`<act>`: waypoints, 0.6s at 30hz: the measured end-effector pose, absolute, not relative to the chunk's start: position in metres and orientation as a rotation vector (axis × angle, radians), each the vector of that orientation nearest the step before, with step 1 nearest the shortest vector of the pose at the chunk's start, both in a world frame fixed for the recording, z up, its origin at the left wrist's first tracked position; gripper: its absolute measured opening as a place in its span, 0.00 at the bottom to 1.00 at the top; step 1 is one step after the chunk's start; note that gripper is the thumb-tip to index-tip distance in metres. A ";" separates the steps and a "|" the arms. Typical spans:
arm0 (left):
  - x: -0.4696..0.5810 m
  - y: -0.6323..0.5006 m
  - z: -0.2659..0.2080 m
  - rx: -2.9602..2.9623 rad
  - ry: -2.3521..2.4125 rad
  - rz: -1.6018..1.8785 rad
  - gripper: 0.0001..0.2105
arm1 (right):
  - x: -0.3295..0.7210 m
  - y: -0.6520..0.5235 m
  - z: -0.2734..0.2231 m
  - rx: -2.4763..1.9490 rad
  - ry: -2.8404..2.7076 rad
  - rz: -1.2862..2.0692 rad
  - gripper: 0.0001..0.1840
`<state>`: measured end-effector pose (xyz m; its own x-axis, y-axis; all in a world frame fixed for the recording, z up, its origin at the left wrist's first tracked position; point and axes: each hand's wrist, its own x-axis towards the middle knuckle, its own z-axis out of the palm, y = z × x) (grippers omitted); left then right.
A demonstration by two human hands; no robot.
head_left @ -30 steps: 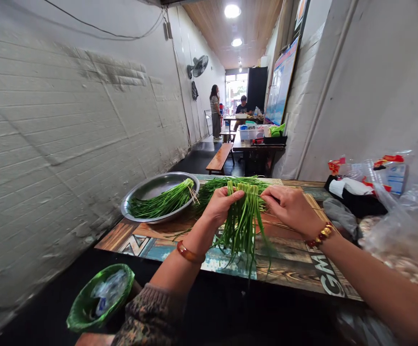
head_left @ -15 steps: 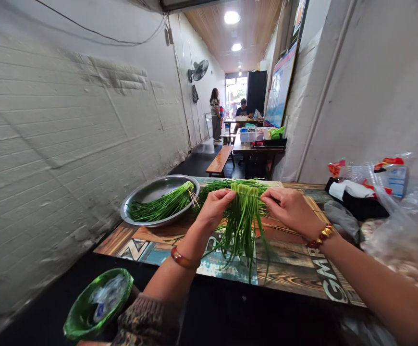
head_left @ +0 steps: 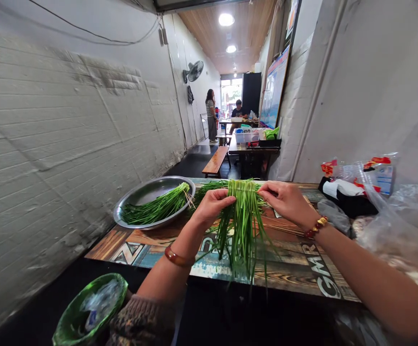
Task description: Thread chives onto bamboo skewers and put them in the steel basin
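A flat row of long green chives (head_left: 243, 216) is held up over the bench (head_left: 295, 274), pale ends uppermost, thin leaves dangling loosely.

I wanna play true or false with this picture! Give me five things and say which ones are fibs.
1. The left hand holds a bunch of green stalks. True.
2. The metal bowl is full of red apples. False: other green stalks lie in the metal bowl.
3. The beaded bracelet is on the right arm. True.
4. The fan stands on the floor. False: the fan is up on a wall.
5. The green-lined bin is at the picture's lower left. True.
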<state>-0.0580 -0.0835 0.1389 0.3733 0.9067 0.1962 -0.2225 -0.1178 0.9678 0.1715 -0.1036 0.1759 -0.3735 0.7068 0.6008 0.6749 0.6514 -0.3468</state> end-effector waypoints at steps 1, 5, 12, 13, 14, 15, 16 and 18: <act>-0.059 -0.083 0.140 1.337 0.671 1.083 0.13 | 0.171 -0.103 0.176 -1.066 -2.123 0.067 0.09; -0.056 -0.084 0.147 1.340 0.599 1.029 0.18 | 0.170 -0.104 0.177 -1.043 -2.147 0.069 0.09; -0.042 -0.082 0.143 1.262 0.658 1.039 0.17 | 0.166 -0.103 0.176 -1.016 -2.207 -0.022 0.10; -0.041 -0.081 0.141 1.258 0.660 1.038 0.17 | 0.166 -0.101 0.174 -1.013 -2.215 -0.021 0.10; -0.040 -0.080 0.139 1.261 0.660 1.039 0.17 | 0.167 -0.099 0.173 -1.012 -2.218 -0.019 0.10; -0.040 -0.079 0.137 1.268 0.664 1.044 0.17 | 0.168 -0.097 0.171 -1.013 -2.218 -0.015 0.10; -0.040 -0.078 0.136 1.277 0.671 1.049 0.17 | 0.169 -0.095 0.170 -1.015 -2.219 -0.009 0.10; -0.043 -0.075 0.136 1.292 0.683 1.043 0.17 | 0.171 -0.092 0.169 -1.018 -2.231 0.011 0.10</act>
